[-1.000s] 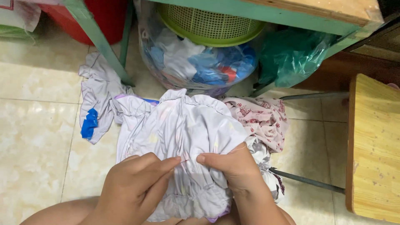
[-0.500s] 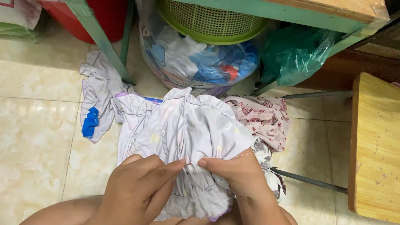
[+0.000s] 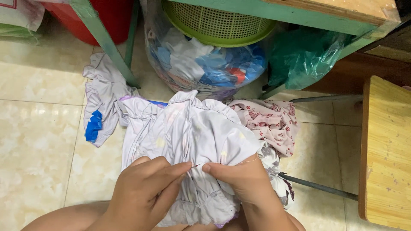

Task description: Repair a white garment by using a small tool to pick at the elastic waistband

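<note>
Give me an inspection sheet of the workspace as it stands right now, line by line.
Surface: glossy cream floor tiles, part covered by cloth.
Job's things: pale lilac gathered garment bunched over the lap; a thin needle seems pinched between the fingertips, too small to be sure.
Clutter: lilac cloth with blue patch; white cloth with red floral print.
Hands: left hand and right hand both pinch the garment, fingertips nearly meeting.
Cables: nothing seen.
Surroundings: clear plastic bag of fabric scraps, green mesh basket, green plastic bag, red bucket, wooden stool.
</note>
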